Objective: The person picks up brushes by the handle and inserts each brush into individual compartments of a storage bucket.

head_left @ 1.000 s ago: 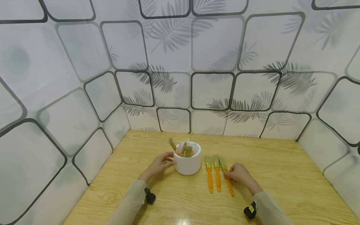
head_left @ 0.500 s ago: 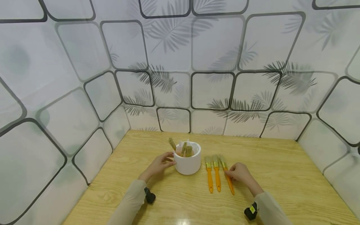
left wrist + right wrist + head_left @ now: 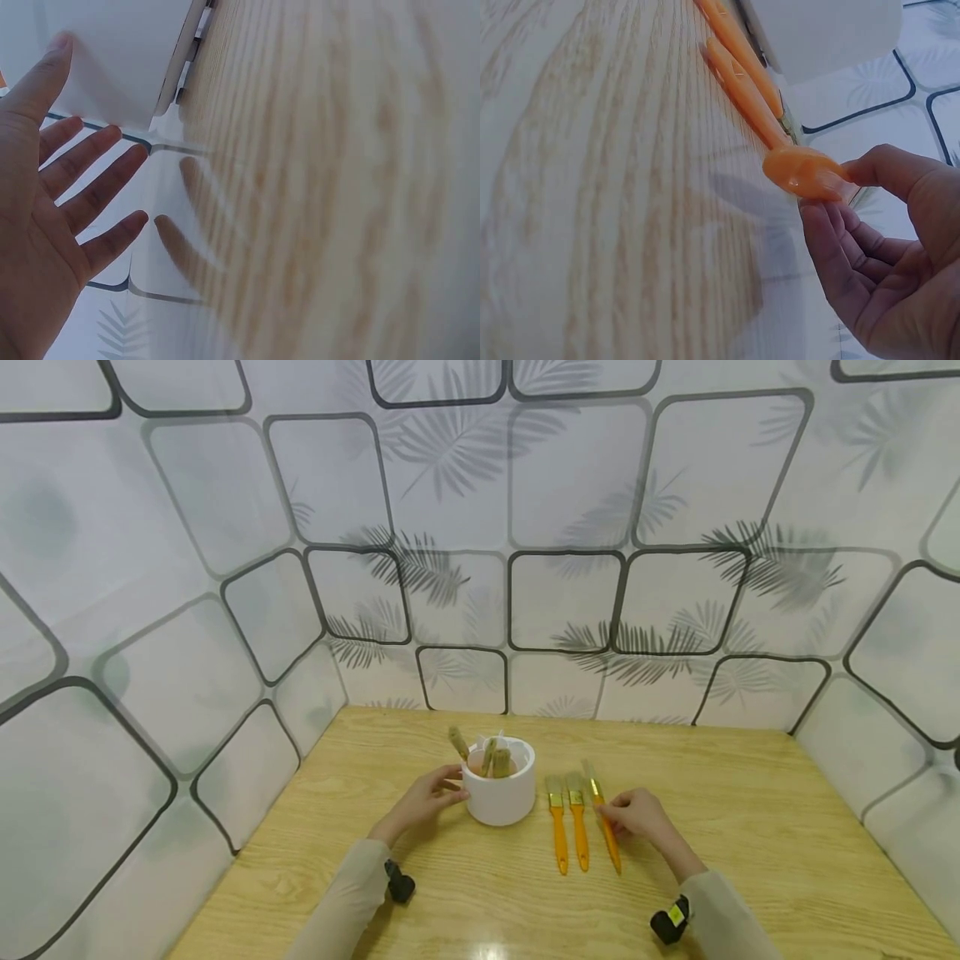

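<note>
A white round pot [image 3: 501,800] stands on the table, with several paintbrushes [image 3: 502,763] in it, bristles up. My left hand [image 3: 422,799] touches its left side; in the left wrist view the thumb rests on the white wall [image 3: 112,67] and the fingers are spread and nearly straight. With thumb and fingertips, my right hand [image 3: 637,817] pinches the orange handle of a paintbrush [image 3: 610,843]. This brush is tilted, bristles pointing away. In the right wrist view its handle end [image 3: 799,171] faces the camera.
Two more orange-handled paintbrushes, a left one [image 3: 559,839] and a middle one [image 3: 580,835], lie side by side between the pot and my right hand. The wooden table [image 3: 465,893] meets patterned walls [image 3: 562,610] at the back and sides.
My right hand has moved slightly away from me with the pinched brush. That brush has turned on edge and come apart from the middle one. The left hand and pot stay put.
</note>
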A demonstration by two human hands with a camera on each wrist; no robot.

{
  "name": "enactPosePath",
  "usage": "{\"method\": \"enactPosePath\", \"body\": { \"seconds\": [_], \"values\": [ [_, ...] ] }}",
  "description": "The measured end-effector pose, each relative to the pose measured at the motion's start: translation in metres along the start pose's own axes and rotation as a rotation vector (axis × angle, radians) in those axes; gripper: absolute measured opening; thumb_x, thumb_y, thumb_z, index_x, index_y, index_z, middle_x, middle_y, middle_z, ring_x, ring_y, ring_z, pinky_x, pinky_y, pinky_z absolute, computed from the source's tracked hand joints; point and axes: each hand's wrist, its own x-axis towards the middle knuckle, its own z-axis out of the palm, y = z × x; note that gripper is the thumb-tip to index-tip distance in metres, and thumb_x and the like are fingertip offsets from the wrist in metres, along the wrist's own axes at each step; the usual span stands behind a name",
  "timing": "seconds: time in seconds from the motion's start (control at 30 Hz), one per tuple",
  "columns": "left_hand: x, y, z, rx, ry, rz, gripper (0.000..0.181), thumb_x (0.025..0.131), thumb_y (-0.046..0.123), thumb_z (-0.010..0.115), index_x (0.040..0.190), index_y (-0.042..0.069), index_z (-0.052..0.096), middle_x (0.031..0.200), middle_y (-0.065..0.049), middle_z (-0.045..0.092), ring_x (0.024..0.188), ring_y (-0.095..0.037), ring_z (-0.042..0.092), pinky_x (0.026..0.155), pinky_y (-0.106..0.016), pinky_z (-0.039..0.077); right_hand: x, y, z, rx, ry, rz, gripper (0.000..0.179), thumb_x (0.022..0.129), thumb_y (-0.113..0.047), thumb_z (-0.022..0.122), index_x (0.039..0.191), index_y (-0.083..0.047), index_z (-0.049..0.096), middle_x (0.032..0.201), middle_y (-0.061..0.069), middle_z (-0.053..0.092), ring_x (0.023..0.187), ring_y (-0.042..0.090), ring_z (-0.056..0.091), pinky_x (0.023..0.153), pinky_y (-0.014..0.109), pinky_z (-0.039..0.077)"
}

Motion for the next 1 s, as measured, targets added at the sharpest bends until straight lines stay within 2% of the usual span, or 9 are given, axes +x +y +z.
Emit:
{"method": "enactPosePath", "body": {
  "seconds": [0.2, 0.4, 0.67, 0.9, 1.0],
  "values": [
    [0.000, 0.000, -0.001, -0.007, -0.011, 0.007, 0.058, 0.088, 0.040, 0.062, 0.137, 0.013, 0.045, 0.128, -0.011, 0.055, 0.109, -0.031, 0.058, 0.097, -0.054, 0.040, 0.002, 0.002, 0.001, 0.037, -0.007, 0.003, 0.028, 0.085, -0.024, 0.067, 0.088, 0.004, 0.067, 0.068, 0.008, 0.064, 0.058, 0.017, 0.062, 0.053, 0.031, 0.056],
    [-0.002, 0.002, 0.001, 0.000, 0.006, -0.001, 0.052, 0.089, 0.031, 0.062, 0.135, 0.014, 0.046, 0.127, -0.012, 0.055, 0.109, -0.033, 0.057, 0.098, -0.055, 0.040, 0.003, 0.005, 0.003, 0.101, 0.001, 0.029, 0.027, 0.084, -0.022, 0.068, 0.091, 0.004, 0.065, 0.070, 0.008, 0.063, 0.059, 0.016, 0.062, 0.055, 0.031, 0.056],
    [-0.012, 0.035, -0.004, -0.030, -0.024, -0.001, 0.053, 0.091, 0.020, 0.060, 0.137, 0.001, 0.041, 0.129, -0.024, 0.051, 0.112, -0.045, 0.052, 0.099, -0.062, 0.034, 0.004, 0.004, 0.004, 0.137, 0.005, 0.029, 0.028, 0.084, -0.020, 0.068, 0.093, 0.006, 0.063, 0.073, 0.010, 0.062, 0.058, 0.017, 0.063, 0.054, 0.032, 0.056],
    [-0.001, 0.003, 0.001, 0.012, 0.009, 0.013, 0.056, 0.089, 0.035, 0.062, 0.136, 0.011, 0.045, 0.127, -0.013, 0.056, 0.108, -0.032, 0.058, 0.097, -0.057, 0.039, 0.005, -0.003, 0.003, 0.154, 0.031, 0.007, 0.026, 0.085, -0.018, 0.066, 0.094, 0.006, 0.062, 0.077, 0.010, 0.062, 0.059, 0.017, 0.063, 0.056, 0.033, 0.057],
    [0.000, 0.000, 0.001, 0.007, 0.006, 0.003, 0.056, 0.088, 0.036, 0.062, 0.136, 0.012, 0.045, 0.127, -0.012, 0.056, 0.109, -0.032, 0.058, 0.098, -0.057, 0.038, 0.005, -0.005, 0.003, 0.165, 0.032, 0.004, 0.025, 0.086, -0.018, 0.066, 0.094, 0.005, 0.062, 0.078, 0.010, 0.062, 0.061, 0.016, 0.062, 0.056, 0.033, 0.057]
  ]
}}
